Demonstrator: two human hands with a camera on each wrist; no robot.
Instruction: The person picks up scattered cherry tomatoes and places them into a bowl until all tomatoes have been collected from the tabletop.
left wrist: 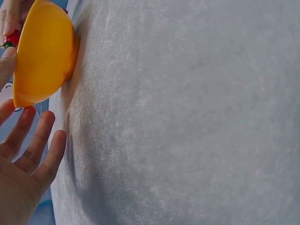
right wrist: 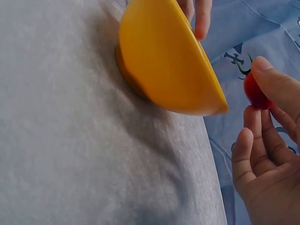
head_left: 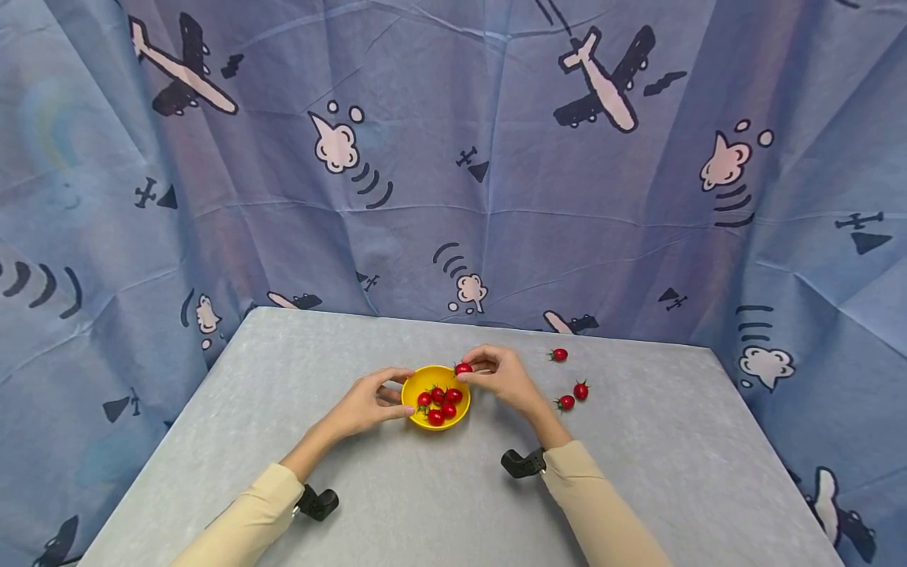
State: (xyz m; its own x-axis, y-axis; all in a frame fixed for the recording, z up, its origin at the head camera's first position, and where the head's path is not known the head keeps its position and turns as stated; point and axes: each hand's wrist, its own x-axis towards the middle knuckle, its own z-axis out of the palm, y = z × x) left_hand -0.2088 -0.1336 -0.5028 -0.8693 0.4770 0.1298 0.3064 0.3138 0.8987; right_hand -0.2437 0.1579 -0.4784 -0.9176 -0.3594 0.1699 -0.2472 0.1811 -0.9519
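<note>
A yellow bowl (head_left: 418,382) stands on the table with several red cherry tomatoes (head_left: 435,417) inside. My left hand (head_left: 364,405) is at the bowl's left side, thumb and index fingertips at its rim. In the left wrist view its other fingers (left wrist: 51,154) extend fairly straight beside the bowl. Between thumb and fingers, my right hand (head_left: 505,379) pinches a cherry tomato (head_left: 463,368) at the bowl's far right rim. The right wrist view shows this tomato (right wrist: 255,91) with its green stem pointing up, higher than the rim and a little apart from it.
Three more cherry tomatoes lie to the right on the grey-white table (head_left: 397,496): one farther back (head_left: 559,354), and a pair, a tomato (head_left: 581,390) and another (head_left: 566,402), close together. A blue curtain (head_left: 425,157) with airplane prints hangs behind and around the table.
</note>
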